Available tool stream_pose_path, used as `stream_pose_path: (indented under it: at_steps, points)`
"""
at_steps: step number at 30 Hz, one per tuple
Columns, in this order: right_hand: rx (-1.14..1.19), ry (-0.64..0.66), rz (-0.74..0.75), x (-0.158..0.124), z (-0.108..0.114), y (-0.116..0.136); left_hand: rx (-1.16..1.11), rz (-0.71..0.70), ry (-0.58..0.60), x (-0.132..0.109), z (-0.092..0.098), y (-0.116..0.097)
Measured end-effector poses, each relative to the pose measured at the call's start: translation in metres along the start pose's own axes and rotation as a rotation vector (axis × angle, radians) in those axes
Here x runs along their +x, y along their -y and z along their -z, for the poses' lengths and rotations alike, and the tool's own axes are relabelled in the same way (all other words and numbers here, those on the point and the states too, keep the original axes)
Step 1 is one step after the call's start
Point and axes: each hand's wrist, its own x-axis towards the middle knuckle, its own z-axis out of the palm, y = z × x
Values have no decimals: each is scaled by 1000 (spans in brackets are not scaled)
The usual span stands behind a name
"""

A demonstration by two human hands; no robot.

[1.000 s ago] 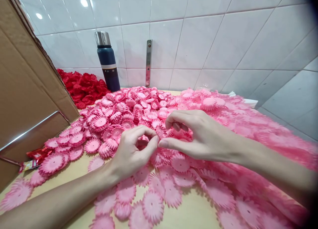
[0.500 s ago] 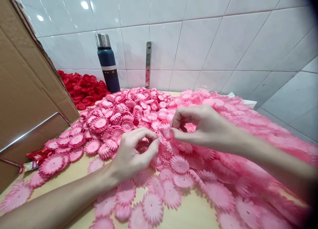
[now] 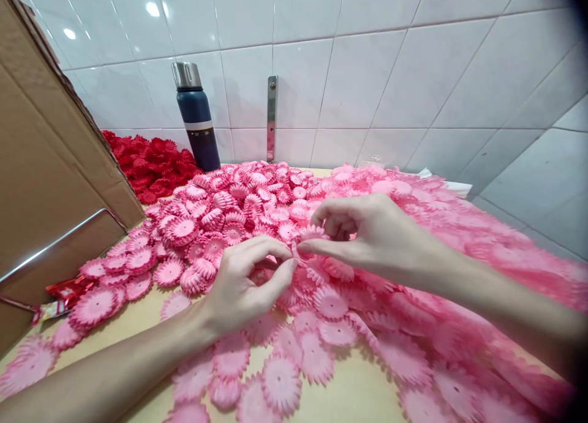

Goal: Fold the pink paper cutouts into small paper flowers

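Observation:
Pink scalloped flower discs [image 3: 282, 383] lie in a broad heap over the yellowish table [image 3: 358, 383]. Above the middle of the heap, my left hand [image 3: 252, 279] is closed in a pinch, thumb and index fingertips together, and what lies between them is too small to make out. Just right of it, my right hand [image 3: 362, 230] has a pink flower piece [image 3: 313, 232] between its thumb and curled fingers. The fingertips of the two hands are close to each other.
A dark blue bottle [image 3: 198, 126] with a silver cap stands behind the heap, beside red flower pieces [image 3: 154, 166]. A cardboard box [image 3: 59, 135] rises at the left, with a red wrapper [image 3: 68, 288] near it. A metal strip [image 3: 272, 120] is on the tiled wall.
My right hand has moved its fingertips left, closer to my left hand, and a pink flower piece now shows in its fingers. My left hand has hardly moved. The view has shifted slightly.

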Motion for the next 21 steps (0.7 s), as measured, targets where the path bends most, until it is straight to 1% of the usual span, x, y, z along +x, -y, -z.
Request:
stream_pose_path:
  at_steps: [3, 5, 7, 10, 12, 14, 17, 21]
  points:
    - [58, 61, -66, -2, 2, 5, 12, 11, 3, 0, -1, 0]
    - [150, 128, -156, -2, 2, 7, 12, 12, 11, 0, -2, 0]
    - [242, 181, -239, -2, 3, 6, 15, 9, 12, 0, -2, 0]
    - [351, 232, -295, -1, 2, 1, 19, 6, 0, 1, 0, -2]
    - [403, 244, -311, 1, 2, -3, 22, 7, -10, 2, 0, -3]
    - [418, 229, -299, 1, 2, -4, 23, 11, -22, 2, 1, -4]
    - [381, 214, -271, 1, 2, -3, 12, 18, -22, 1, 1, -5]
    - [330, 219, -328, 1, 3, 2, -32, 45, -18, -1, 1, -5]
